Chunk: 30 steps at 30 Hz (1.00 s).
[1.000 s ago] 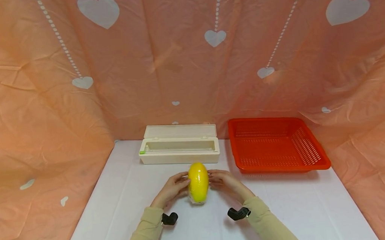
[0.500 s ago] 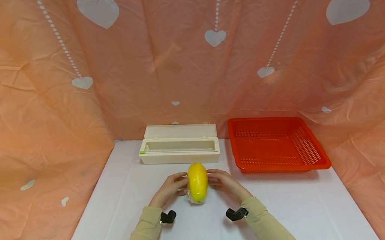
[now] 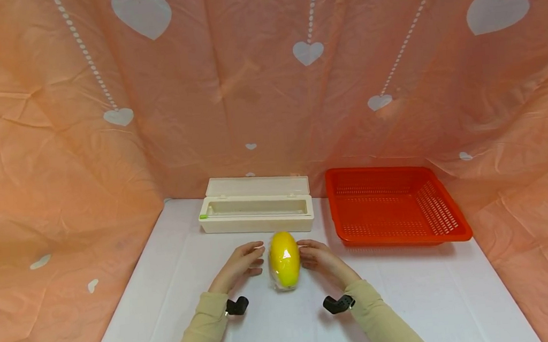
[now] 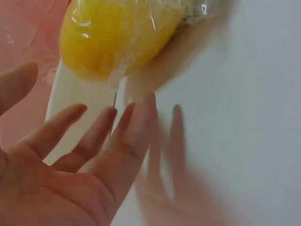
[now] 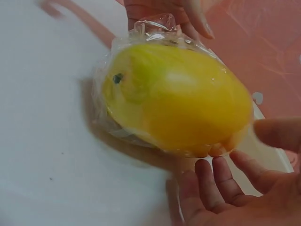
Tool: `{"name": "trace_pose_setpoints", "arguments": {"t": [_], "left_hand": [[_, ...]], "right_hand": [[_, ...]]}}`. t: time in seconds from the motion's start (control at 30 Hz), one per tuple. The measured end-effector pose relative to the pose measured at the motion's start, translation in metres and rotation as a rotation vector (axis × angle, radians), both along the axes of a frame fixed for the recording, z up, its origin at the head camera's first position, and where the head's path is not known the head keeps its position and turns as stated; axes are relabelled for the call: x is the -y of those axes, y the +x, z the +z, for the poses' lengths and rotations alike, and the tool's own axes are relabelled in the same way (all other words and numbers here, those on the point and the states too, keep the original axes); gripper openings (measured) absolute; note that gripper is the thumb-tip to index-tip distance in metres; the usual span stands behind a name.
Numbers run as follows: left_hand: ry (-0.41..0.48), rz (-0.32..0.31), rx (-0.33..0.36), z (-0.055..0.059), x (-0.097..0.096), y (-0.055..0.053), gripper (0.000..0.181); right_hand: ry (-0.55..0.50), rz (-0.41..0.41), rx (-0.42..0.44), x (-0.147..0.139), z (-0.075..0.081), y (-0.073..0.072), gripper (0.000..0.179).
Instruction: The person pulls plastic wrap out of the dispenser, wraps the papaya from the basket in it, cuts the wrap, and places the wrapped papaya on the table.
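Note:
A yellow mango, wrapped in clear cling film, lies lengthwise between the two hands on the white tabletop. My left hand is held off its left side, fingers spread and relaxed; in the left wrist view a gap shows between the fingertips and the wrapped fruit. On the other side my right hand has its fingertips right at the mango's edge, fingers gently bent and not wrapped round it. Loose film bunches at the mango's near end and underside.
Behind the mango stands a long white cling film box, its lid up and a green piece at the left end. A red perforated basket sits at the back right. Pink curtain closes off the back and sides.
My left hand has drawn away leftward from the mango, opening a gap. The mango shifted slightly left, then back right. My right hand stays close to its right side.

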<state>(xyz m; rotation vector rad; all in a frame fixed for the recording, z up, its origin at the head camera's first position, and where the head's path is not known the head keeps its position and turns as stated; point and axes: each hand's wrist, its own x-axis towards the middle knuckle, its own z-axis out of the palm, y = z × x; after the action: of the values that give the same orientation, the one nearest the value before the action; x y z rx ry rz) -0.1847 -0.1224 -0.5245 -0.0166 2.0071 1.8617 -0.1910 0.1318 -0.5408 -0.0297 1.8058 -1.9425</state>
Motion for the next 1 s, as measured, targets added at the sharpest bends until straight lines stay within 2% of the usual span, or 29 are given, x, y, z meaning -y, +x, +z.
{"name": "trace_pose_setpoints", "arguments": {"t": [0.23, 0.37, 0.63, 0.83, 1.0], "left_hand": [[0.09, -0.068, -0.012, 0.004, -0.006, -0.001, 0.045], [0.097, -0.054, -0.016, 0.002, -0.008, -0.002, 0.049], [0.04, 0.009, 0.018, -0.008, -0.016, -0.006, 0.058], [0.039, 0.024, 0.031, -0.014, -0.015, -0.006, 0.057], [0.086, 0.033, 0.07, -0.017, -0.009, -0.006, 0.058]], "right_hand": [[0.019, -0.012, -0.019, 0.008, 0.0, -0.002, 0.05], [0.008, -0.025, -0.037, 0.009, 0.003, -0.001, 0.048], [0.007, -0.077, -0.076, 0.008, 0.001, -0.003, 0.044], [-0.001, -0.096, -0.048, 0.01, -0.005, -0.002, 0.047], [-0.081, -0.1, -0.001, 0.012, -0.01, -0.004, 0.049]]}}
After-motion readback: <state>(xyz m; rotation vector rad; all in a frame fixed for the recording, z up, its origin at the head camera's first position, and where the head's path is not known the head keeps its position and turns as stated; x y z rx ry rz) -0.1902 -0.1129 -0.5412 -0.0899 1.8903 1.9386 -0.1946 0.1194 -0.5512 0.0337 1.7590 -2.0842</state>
